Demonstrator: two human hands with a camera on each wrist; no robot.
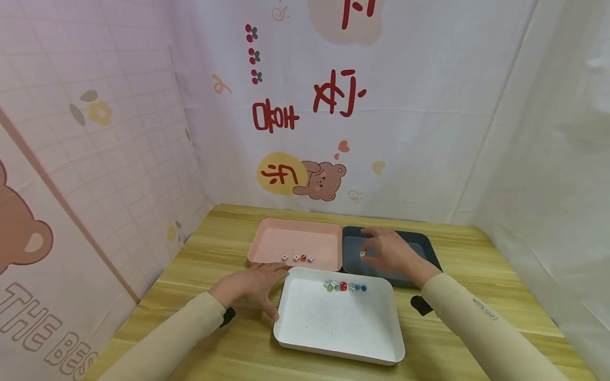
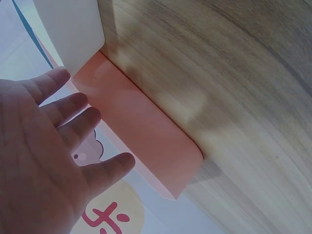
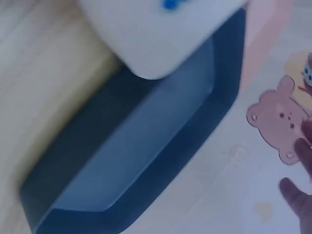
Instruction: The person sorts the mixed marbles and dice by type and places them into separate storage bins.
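My right hand (image 1: 393, 251) is over the dark blue tray (image 1: 426, 248), pinching a white die (image 1: 364, 254) at its fingertips. In the right wrist view this die (image 3: 308, 73) shows blue pips at the right edge, by the partly cut-off fingers (image 3: 291, 192). My left hand (image 1: 254, 286), fingers spread, is at the left side of the white tray (image 1: 338, 323) and holds nothing. Whether it touches the rim is unclear. Several dice line the white tray's far side, among them a red die (image 1: 343, 286) and a blue die (image 1: 364, 288).
Behind the white tray, left of the dark blue one, is a pink tray (image 1: 297, 238). Several dice lie along its near side, including a red die (image 1: 303, 258). The trays are on a wood-grain table (image 1: 205, 248) with printed cloth (image 1: 405, 132) hanging around it.
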